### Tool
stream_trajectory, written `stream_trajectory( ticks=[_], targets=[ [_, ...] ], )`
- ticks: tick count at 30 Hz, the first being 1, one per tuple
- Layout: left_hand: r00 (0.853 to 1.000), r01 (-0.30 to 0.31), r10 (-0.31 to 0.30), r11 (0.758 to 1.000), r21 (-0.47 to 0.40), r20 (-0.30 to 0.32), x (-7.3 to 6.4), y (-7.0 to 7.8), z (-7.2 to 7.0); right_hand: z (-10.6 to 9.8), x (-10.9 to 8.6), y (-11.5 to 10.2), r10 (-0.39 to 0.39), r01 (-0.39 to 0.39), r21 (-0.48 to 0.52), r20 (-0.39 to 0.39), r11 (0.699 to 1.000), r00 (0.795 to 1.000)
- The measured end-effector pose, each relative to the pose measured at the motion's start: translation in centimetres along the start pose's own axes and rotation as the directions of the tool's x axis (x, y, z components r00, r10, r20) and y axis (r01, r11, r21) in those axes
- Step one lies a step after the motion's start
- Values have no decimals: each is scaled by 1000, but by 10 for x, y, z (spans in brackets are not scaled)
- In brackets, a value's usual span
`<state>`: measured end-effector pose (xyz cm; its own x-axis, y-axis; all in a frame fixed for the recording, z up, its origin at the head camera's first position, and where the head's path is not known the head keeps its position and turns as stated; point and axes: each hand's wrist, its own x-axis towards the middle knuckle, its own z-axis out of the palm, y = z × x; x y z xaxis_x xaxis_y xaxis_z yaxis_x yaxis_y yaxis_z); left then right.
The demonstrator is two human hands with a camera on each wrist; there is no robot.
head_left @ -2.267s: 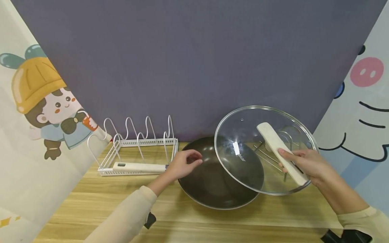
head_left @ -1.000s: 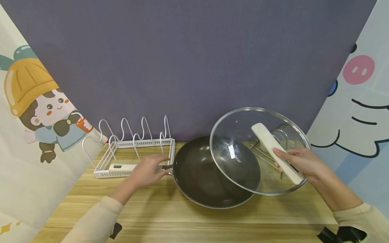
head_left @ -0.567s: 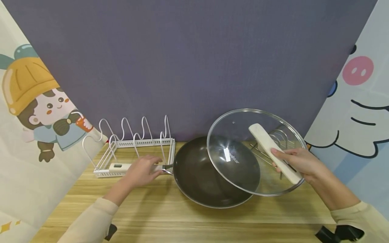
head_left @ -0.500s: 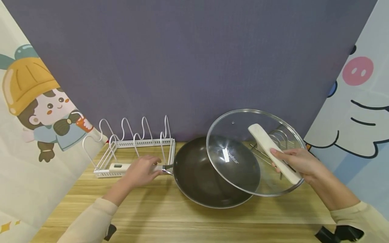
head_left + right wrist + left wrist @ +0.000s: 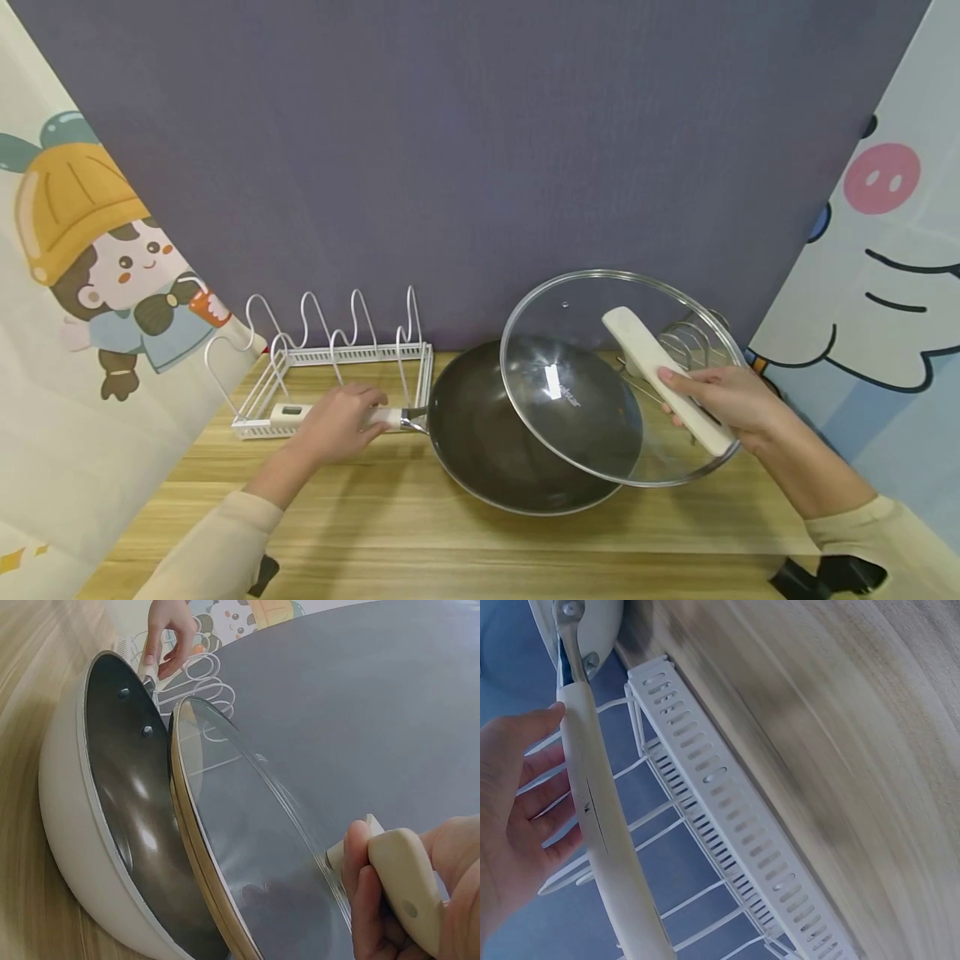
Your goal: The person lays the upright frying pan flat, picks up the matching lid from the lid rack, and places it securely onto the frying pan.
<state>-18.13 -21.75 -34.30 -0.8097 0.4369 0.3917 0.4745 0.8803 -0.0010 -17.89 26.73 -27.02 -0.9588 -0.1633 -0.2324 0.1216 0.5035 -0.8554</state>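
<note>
A deep dark-coated wok [image 5: 472,433] sits on the wooden table, its cream handle [image 5: 288,414] pointing left across the front of a white rack. My left hand [image 5: 341,421] lies over that handle near the wok; in the left wrist view the thumb is against the handle [image 5: 611,840] and the fingers curl behind it. My right hand [image 5: 731,404] grips the cream bar handle [image 5: 637,342] of a round glass lid [image 5: 551,321]. Tilted, the lid is held above the wok's right half. In the right wrist view, a gap separates the lid [image 5: 247,847] from most of the wok's rim.
The white wire rack [image 5: 360,354] with upright loops stands at the back left. A metal wire rack [image 5: 686,337] shows through the lid at the back right. A grey panel [image 5: 480,167] rises behind the wooden table [image 5: 450,550].
My left hand has moved left from over the wok onto its handle and now holds it. The lid in my right hand has shifted slightly left. The wok stays on the table.
</note>
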Motion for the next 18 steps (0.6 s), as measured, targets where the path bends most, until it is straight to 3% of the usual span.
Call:
stream_trajectory(
  ticks=[10, 18],
  targets=[
    [1000, 6, -6, 1000, 7, 3, -4, -6, 1, 3, 3, -3, 9, -7, -40, 39, 999, 999],
    [999, 37, -37, 999, -22, 13, -4, -7, 1, 9, 8, -1, -1, 0, 16, 66, 1000, 998]
  ],
)
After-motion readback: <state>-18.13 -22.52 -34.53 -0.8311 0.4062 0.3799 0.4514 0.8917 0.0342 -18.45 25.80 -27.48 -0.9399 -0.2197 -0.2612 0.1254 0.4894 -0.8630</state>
